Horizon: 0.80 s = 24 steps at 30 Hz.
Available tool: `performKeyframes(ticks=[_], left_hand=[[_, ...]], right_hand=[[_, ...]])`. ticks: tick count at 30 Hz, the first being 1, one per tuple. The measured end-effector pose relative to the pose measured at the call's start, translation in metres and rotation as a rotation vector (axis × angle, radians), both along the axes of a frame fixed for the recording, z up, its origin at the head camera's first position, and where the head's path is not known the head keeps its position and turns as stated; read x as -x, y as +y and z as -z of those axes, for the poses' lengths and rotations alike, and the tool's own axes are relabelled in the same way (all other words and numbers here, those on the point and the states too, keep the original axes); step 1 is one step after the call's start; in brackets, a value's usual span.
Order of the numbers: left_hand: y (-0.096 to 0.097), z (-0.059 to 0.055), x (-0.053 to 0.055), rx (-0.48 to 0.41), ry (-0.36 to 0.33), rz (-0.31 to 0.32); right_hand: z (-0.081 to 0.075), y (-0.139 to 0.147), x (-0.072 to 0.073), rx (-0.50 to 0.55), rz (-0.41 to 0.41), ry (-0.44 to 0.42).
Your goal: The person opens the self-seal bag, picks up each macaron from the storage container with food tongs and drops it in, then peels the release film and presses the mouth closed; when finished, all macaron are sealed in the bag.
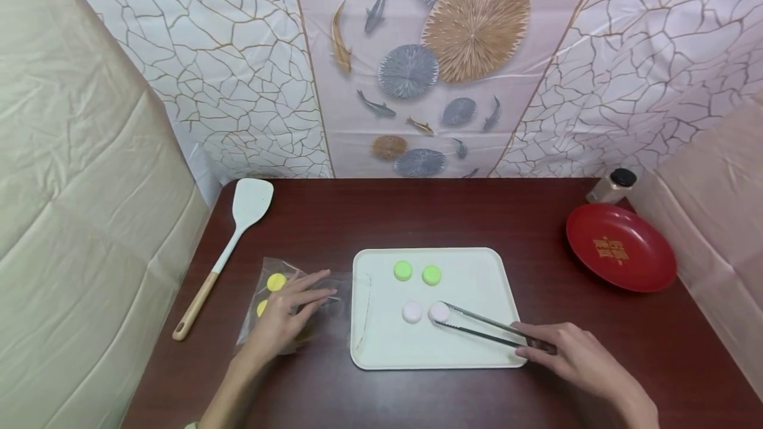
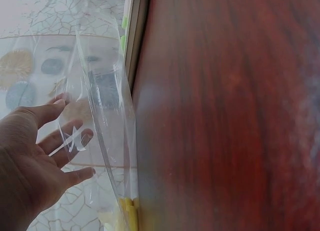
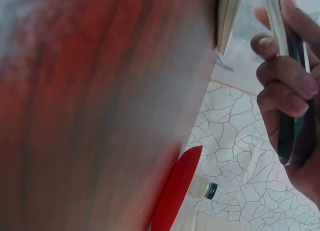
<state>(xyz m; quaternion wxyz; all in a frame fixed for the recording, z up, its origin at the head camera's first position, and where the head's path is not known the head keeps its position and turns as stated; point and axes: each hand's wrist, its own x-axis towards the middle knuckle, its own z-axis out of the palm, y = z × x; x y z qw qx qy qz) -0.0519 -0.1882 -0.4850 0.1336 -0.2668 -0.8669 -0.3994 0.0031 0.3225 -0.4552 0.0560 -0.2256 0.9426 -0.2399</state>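
Observation:
My right hand (image 1: 575,353) grips metal tongs (image 1: 477,332), whose tips lie on either side of a pale pink macaron (image 1: 440,312) on the white tray (image 1: 471,270). Left of it sits another pale pink macaron (image 1: 412,312). Two green macarons, one on the left (image 1: 403,271) and one on the right (image 1: 432,275), lie farther back on that tray. My left hand (image 1: 286,316) is over a clear plastic bag (image 1: 249,323) holding yellow macarons (image 1: 276,281), its fingers spread and loosely extended. In the left wrist view, the bag's film (image 2: 107,111) overlaps the fingers.
A white spatula (image 1: 250,200) with a wooden handle lies at the left of the dark table (image 1: 310,217). At the right are a red plate (image 1: 640,250) with gold characters and a black-lidded jar (image 1: 610,187). Patterned cloth walls surround the table. The bag's open end reaches the tray's left edge.

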Motion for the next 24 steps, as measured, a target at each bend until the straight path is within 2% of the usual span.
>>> performKeyframes(ticks=[3, 8, 10, 16, 24], left_hand=[[0.001, 0.0, 0.0, -0.001, 0.001, 0.004], [0.001, 0.0, 0.0, -0.014, 0.0, 0.0], [0.001, 0.001, -0.001, -0.019, -0.001, -0.002], [0.001, 0.001, -0.001, -0.019, -0.014, -0.005], [0.001, 0.001, -0.001, -0.042, -0.003, 0.009]], right_hand=[[-0.005, -0.002, 0.001, 0.063, -0.02, -0.018], [-0.014, -0.014, 0.006, 0.127, -0.073, 0.015], [-0.017, -0.02, 0.008, 0.122, -0.076, 0.015], [-0.027, -0.037, 0.017, 0.074, -0.058, -0.09], [-0.028, -0.072, 0.035, 0.058, -0.152, -0.085]])
